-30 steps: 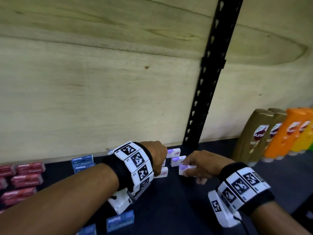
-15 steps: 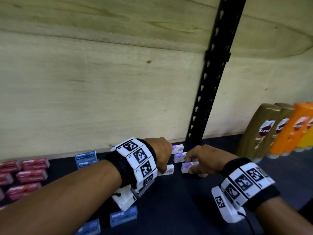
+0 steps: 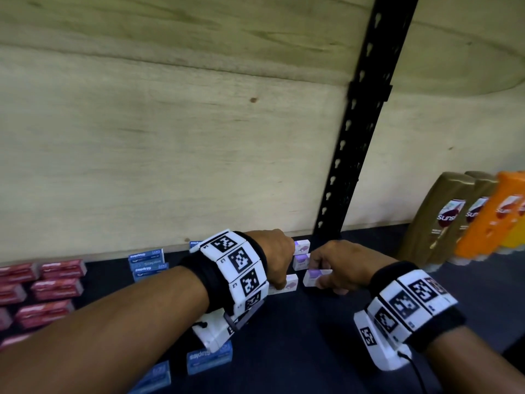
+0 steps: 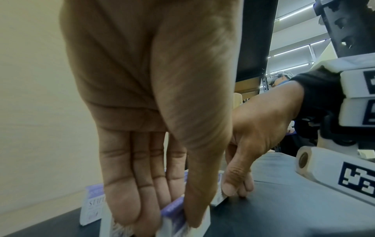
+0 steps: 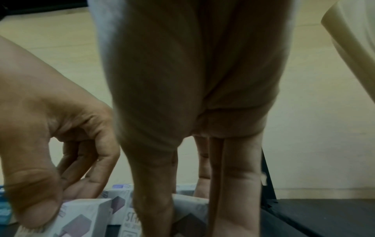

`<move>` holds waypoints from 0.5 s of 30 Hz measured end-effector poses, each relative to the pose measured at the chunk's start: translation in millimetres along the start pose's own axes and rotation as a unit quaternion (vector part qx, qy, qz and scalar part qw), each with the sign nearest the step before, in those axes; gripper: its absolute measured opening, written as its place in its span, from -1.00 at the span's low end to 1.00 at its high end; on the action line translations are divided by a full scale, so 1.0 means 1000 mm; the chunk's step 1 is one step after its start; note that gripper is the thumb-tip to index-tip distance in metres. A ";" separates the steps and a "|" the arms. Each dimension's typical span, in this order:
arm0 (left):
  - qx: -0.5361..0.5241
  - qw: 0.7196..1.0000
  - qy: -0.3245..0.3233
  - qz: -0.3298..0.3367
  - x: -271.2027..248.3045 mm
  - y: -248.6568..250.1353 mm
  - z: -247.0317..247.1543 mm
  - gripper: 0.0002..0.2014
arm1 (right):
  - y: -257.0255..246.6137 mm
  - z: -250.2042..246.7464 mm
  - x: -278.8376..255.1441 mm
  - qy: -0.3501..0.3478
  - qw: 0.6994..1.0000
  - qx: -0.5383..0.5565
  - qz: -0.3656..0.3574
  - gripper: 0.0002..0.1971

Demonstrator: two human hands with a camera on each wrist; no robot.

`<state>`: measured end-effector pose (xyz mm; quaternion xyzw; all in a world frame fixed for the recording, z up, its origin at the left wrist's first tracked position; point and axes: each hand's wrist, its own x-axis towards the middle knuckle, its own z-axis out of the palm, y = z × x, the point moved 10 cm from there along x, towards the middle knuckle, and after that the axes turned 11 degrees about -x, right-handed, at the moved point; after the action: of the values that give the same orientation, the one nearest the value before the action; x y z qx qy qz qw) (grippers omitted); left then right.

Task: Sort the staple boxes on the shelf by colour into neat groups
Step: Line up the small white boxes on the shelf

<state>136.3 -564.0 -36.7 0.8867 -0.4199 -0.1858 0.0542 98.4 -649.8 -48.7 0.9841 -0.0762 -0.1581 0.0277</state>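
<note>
Hands (image 3: 306,265) pinching white-purple staple boxes (image 3: 314,277) on shelf (image 3: 326,336).

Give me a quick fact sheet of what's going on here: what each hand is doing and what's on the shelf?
Left hand: pinches a white-and-purple staple box
Right hand: grips another white-and-purple box
Purple group: more boxes behind, near the back board
Red boxes: grouped far left
Blue boxes: some by the back board, others at the front edge
Shampoo bottles: standing at right
Shelf: dark surface
</note>
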 end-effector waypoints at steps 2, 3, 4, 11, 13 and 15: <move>-0.001 1.000 -0.002 0.002 0.000 0.001 0.000 -0.71 | -0.001 0.000 0.001 -0.001 1.000 -0.001 -0.003 -0.85; 0.000 1.000 -0.002 0.003 0.000 0.001 0.000 -0.71 | -0.002 0.000 0.001 -0.001 1.000 -0.003 -0.003 -0.85; 0.001 1.000 -0.003 0.005 -0.001 0.002 0.000 -0.71 | -0.002 -0.001 0.001 -0.002 1.000 -0.007 -0.002 -0.85; -0.002 1.000 -0.010 0.005 -0.001 0.002 0.001 -0.71 | -0.005 -0.001 0.000 -0.010 1.000 -0.028 0.003 -0.79; -0.002 1.000 -0.014 0.005 -0.002 0.001 0.001 -0.69 | -0.005 -0.001 -0.002 -0.013 1.000 -0.022 0.007 -0.78; -0.008 1.000 -0.017 0.003 -0.003 -0.001 0.000 -0.65 | -0.003 -0.002 -0.004 -0.016 1.000 -0.005 0.011 -0.76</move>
<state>135.6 -561.0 -35.8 0.8818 -0.4216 -0.2044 0.0545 95.8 -646.0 -46.2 0.9804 -0.0866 -0.1740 0.0335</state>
